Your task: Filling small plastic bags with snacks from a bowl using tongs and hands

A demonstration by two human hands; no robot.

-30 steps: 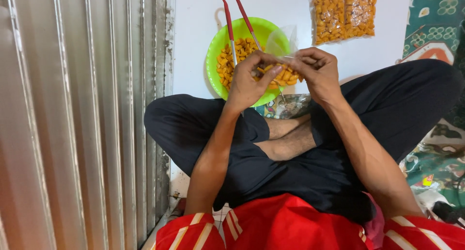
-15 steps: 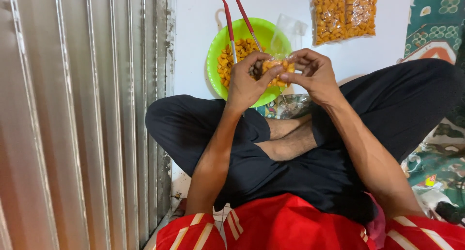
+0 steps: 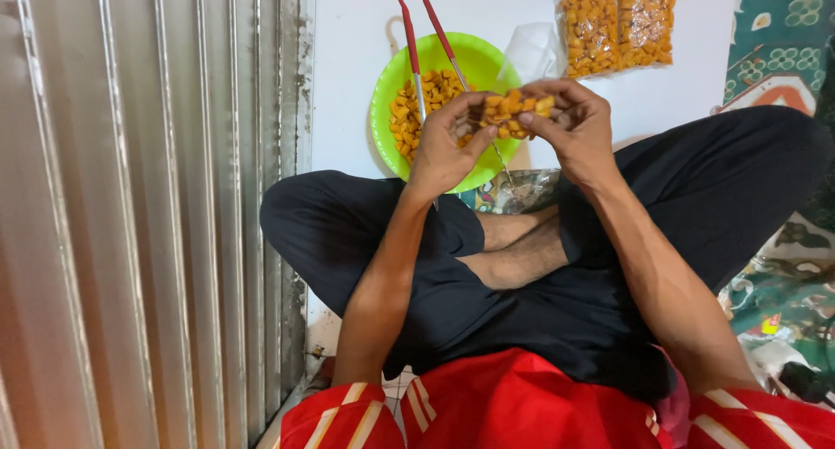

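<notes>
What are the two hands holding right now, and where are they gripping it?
Both the left hand and right hand pinch a small clear plastic packet of orange-yellow snack pieces at its two ends, above the lime-green plastic bowl.

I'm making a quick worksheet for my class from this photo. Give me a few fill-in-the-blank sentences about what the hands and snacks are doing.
1. Both hands, left hand and right hand, hold a small clear bag of ____ snack pieces.
2. The bowl under the hands is bright ____.
3. Red-handled ____ lie across the bowl.
4. Two filled packets lie on the ____ sheet.

Missing words: orange; green; tongs; white
</notes>
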